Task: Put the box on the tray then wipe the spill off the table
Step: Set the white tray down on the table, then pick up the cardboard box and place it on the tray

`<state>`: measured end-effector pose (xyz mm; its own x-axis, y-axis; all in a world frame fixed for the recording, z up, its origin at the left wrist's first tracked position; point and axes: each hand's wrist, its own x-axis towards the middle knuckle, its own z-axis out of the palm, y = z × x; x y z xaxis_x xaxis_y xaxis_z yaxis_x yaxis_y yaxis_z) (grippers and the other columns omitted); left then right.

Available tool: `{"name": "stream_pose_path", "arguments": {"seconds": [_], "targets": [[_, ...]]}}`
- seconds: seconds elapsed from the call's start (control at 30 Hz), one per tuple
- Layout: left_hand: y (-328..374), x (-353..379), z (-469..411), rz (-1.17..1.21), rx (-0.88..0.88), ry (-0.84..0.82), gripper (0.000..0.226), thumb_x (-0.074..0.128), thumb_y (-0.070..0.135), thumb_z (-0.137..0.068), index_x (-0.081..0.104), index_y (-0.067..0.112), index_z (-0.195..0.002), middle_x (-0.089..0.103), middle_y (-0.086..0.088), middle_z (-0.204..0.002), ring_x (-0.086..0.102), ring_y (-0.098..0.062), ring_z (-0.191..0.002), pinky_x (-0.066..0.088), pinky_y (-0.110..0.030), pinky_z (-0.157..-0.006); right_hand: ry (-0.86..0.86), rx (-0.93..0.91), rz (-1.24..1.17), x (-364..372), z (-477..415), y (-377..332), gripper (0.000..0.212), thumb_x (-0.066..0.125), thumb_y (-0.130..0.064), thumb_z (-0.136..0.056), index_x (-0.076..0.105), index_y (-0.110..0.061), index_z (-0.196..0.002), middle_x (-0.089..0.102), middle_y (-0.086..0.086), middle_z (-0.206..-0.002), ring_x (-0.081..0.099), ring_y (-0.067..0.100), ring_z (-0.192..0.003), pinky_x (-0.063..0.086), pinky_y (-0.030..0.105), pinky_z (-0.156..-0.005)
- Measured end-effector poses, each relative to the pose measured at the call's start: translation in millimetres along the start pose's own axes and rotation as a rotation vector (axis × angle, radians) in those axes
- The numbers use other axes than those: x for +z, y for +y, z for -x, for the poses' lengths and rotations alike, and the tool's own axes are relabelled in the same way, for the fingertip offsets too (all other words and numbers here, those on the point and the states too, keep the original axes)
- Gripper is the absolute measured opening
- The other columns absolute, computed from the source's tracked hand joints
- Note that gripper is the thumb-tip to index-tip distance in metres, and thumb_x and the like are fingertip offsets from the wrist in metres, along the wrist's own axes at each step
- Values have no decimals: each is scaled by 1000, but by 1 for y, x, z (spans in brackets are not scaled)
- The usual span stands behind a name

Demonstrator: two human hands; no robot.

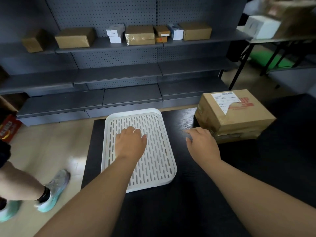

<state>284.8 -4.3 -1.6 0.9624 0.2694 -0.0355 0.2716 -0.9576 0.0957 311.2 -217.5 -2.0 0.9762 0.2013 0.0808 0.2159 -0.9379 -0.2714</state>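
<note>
Both forearms are reaching over the dark counter (pixel 196 194) — the left hand (pixel 130 144) is hanging over the white slotted tray (pixel 159 159), fingers loosely bent, holding nothing. The right hand (pixel 202 145) is spreading relaxed, empty fingers at the near corner of the cardboard box (pixel 239 117) — it is sitting on the counter right of the tray.

Dimly lit, with soft glare on the floor (pixel 75 161). Nearly black across the bench (pixel 188 211). Bent at the edges; blurred top right and around the shoe (pixel 56 189).
</note>
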Motion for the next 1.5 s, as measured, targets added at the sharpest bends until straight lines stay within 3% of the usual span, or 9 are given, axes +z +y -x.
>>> {"name": "stream_pose_path", "arguments": {"seconds": [0.4, 0.8, 0.93, 1.2, 1.5], "targets": [[148, 0, 27, -57, -25, 45, 43, 32, 41, -99, 58, 17, -123, 57, -5, -126, 52, -23, -116, 39, -36, -98, 58, -8, -55, -54, 12, 137, 37, 49, -27, -96, 52, -17, -132, 53, 0, -129, 43, 18, -121, 39, 33, -100], [282, 4, 38, -39, -25, 111, 41, 33, 39, -98, 59, 15, -119, 58, -4, -119, 55, -22, -108, 42, -35, -91, 38, 1, -56, -100, 3, 278, 39, 46, -26, -98, 49, -17, -136, 49, 1, -136, 39, 20, -125, 37, 34, -101], [297, 2, 30, -48, -41, 123, 41, 32, 37, -98, 59, 13, -117, 58, -5, -116, 55, -22, -105, 43, -35, -90, 31, -8, -70, -107, -8, 291, 39, 45, -26, -98, 48, -17, -136, 49, 1, -135, 39, 20, -124, 37, 33, -99], [293, -1, 1, 45, -134, 118, 42, 34, 38, -98, 52, 14, -129, 54, -5, -130, 51, -24, -118, 41, -37, -99, 6, 37, -177, -102, -43, 285, 39, 46, -28, -98, 48, -15, -134, 49, 2, -132, 41, 21, -122, 41, 36, -97], [296, -1, -37, 382, -300, 10, 44, 41, 32, -98, 45, 7, -134, 53, -12, -131, 53, -28, -117, 45, -38, -90, -112, 241, -446, -97, -76, 280, 41, 48, -29, -98, 43, -17, -137, 52, 3, -133, 50, 22, -118, 43, 37, -90]]}}
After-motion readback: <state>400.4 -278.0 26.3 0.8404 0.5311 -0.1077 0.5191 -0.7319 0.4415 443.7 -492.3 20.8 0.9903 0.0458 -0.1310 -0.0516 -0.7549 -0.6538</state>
